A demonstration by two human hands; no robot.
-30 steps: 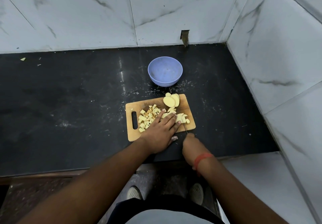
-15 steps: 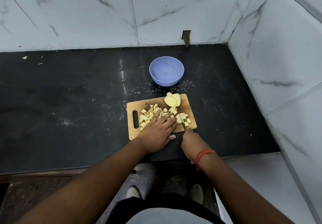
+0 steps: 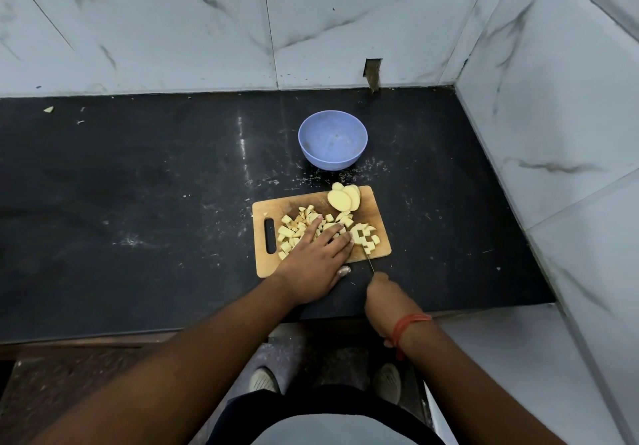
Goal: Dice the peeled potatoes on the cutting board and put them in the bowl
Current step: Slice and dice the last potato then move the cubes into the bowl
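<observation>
Landmark: wooden cutting board point(image 3: 371, 213), lying flat on black surface point(image 3: 138, 202), handle slot at left end.

Nearest, just off board's near right corner: right hand point(image 3: 389, 301), closed around knife handle, orange thread at wrist. Knife point(image 3: 368, 258) thin, blade reaching over board's near edge to cut potato.

On board's near half: left hand point(image 3: 316, 261), flat, fingers spread, pressing down on diced potato point(image 3: 288, 233); thumb resting off near edge on surface.

At board's right end, beside left fingertips: partly cut potato slice point(image 3: 364, 235), in small cubes, blade tip touching.

At board's far right corner: uncut potato slices point(image 3: 344, 198), overlapping, one jutting past far edge.

Beyond board's far edge, apart from it: lilac bowl point(image 3: 332, 117), upright, no potato inside.

Farthest: marble-pattern wall tiles point(image 3: 173, 22).
</observation>
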